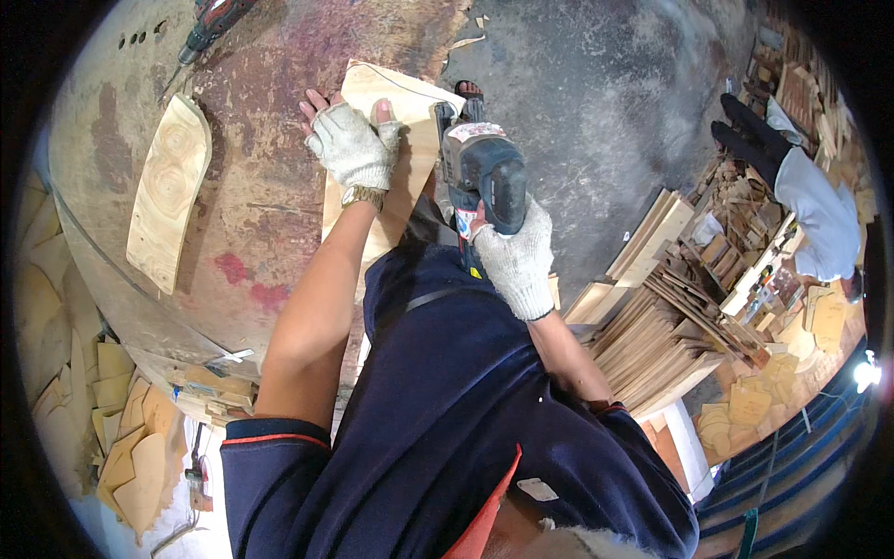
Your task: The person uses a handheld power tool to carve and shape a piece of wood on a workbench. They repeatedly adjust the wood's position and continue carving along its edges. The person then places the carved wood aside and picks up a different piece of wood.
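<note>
My left hand [358,144], in a light fingerless knit glove, lies with fingers apart on a pale plywood board [414,93] with a curved line on it. My right hand [512,252], gloved likewise, grips a black power tool [494,182], apparently a jigsaw, at the board's right edge; its blade is hidden. A cut plywood piece [168,191] with a curved edge lies on the stained worktop [251,112] to the left of my left hand. A drill [205,33] lies above that piece at the top left.
Stacked wood strips [633,354] and offcuts [717,242] fill the right. A person [810,214] in light top and dark trousers is at the far right. Card templates [140,466] lie at lower left. My sandalled foot [470,90] shows beyond the tool on the grey floor.
</note>
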The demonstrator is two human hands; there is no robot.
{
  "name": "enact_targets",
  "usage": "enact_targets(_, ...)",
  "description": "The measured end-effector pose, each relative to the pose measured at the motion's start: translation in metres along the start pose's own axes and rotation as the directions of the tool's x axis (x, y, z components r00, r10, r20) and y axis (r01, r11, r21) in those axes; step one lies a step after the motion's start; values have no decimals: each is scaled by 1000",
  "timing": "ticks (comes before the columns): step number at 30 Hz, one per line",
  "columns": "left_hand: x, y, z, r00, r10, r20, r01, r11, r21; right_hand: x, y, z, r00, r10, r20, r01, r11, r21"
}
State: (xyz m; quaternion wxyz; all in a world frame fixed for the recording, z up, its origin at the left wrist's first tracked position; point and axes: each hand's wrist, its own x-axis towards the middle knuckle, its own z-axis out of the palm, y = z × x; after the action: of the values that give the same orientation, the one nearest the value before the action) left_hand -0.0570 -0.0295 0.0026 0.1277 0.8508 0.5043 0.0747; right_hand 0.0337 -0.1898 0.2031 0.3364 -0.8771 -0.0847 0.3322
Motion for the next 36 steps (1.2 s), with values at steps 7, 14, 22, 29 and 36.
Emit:
enact_targets(7, 0, 1, -3, 1000, 5, 1, -5, 998, -56, 6, -7, -5, 997, 1, 71, -2, 1000, 25)
enact_targets(14, 1, 3, -5, 1000, 0, 26, 2, 998, -69, 7, -5, -3, 993, 58, 104, -58, 998, -11)
enact_targets(22, 1, 2, -4, 1000, 21, 10, -21, 1000, 3, 9, -4, -2, 983, 118, 139, -121, 992, 18)
enact_targets(29, 0, 2, -4, 999, 33, -11, -33, 999, -18, 9, 1, -2, 991, 94, 99, -90, 995, -45)
enact_targets(36, 2, 1, -4, 999, 49, -16, -49, 999, -18, 11, 1, -4, 991, 77, 114, -76, 997, -11)
